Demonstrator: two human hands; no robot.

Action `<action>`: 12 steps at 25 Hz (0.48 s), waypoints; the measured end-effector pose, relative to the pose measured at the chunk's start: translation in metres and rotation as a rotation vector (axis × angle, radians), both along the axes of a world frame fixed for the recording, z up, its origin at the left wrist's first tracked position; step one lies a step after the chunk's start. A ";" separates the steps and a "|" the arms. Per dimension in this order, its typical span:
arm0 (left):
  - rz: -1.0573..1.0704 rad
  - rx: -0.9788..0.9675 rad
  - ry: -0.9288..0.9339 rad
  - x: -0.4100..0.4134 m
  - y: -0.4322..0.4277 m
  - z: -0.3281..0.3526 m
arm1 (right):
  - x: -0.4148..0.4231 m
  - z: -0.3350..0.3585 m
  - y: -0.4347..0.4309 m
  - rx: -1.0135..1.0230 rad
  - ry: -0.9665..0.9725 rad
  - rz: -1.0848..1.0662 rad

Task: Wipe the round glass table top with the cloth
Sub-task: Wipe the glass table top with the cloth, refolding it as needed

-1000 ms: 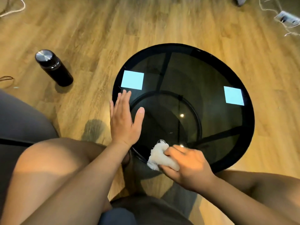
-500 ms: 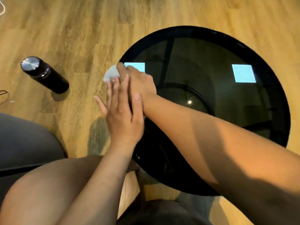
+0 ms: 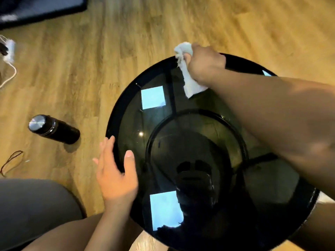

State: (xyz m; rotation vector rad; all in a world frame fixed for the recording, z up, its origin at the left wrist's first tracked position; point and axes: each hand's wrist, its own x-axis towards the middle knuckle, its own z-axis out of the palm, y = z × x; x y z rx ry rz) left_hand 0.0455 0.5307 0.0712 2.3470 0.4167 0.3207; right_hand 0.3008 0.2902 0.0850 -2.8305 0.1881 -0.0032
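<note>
A round dark glass table top [image 3: 137,124] with a black rim fills the middle and right of the head view. My right hand [image 3: 204,64] reaches across it to the far edge and grips a crumpled white cloth [image 3: 190,82], which lies pressed on the glass at the far rim. My left hand [image 3: 116,174] rests at the near left rim. Its fingers are straight and lie outside the edge, and its thumb is on the glass. Bright square reflections show on the glass.
A black flask with a steel cap [image 3: 54,129] stands on the wooden floor left of the table. A white cable and plug [image 3: 9,55] lie at the far left. A dark mat [image 3: 41,8] is at the top left, a grey cushion [image 3: 30,211] at bottom left.
My right hand has swept the cloth from the table's left rim round to the far rim. My left hand stays at the left edge. The camera has moved over the table.
</note>
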 end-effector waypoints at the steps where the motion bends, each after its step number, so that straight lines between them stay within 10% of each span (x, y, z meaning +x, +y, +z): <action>1: -0.004 -0.003 0.009 -0.001 -0.002 0.002 | -0.004 0.000 -0.031 -0.012 0.000 -0.042; 12: -0.076 -0.101 -0.011 -0.006 -0.003 -0.002 | -0.258 0.003 -0.152 -0.206 0.033 -0.169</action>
